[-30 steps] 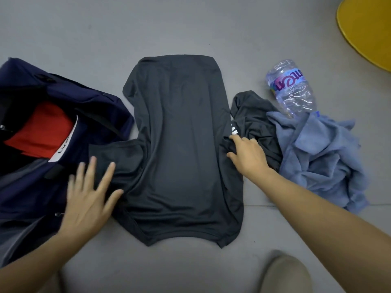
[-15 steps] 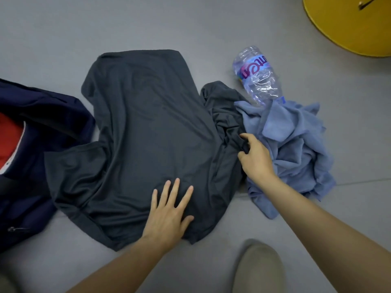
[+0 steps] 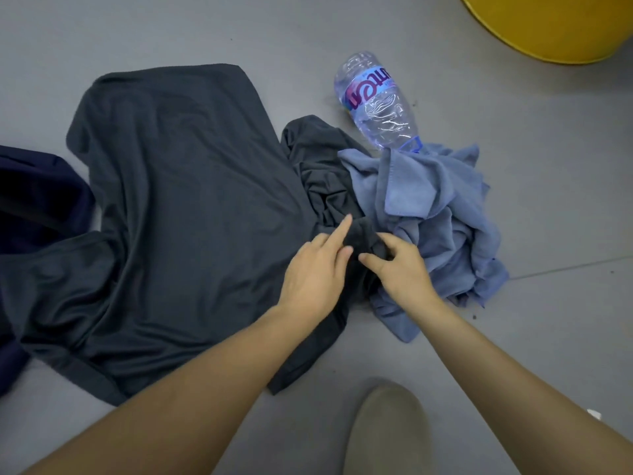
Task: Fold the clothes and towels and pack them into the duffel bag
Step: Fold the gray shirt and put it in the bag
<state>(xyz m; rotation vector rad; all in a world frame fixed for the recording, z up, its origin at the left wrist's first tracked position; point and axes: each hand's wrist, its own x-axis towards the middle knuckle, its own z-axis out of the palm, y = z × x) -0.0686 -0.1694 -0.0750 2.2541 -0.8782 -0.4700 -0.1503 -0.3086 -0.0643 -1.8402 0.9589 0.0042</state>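
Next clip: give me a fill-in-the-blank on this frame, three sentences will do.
The bottle lies on its ___.
The crumpled towel beside the dark shirt is ___.
The right hand pinches bunched fabric of the ___.
Missing words: side; blue; shirt.

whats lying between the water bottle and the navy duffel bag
The dark grey shirt, spread on the floor, fills most of the stretch between water bottle and duffel bag; bunched dark cloth lies at the bottle's end. Head view.
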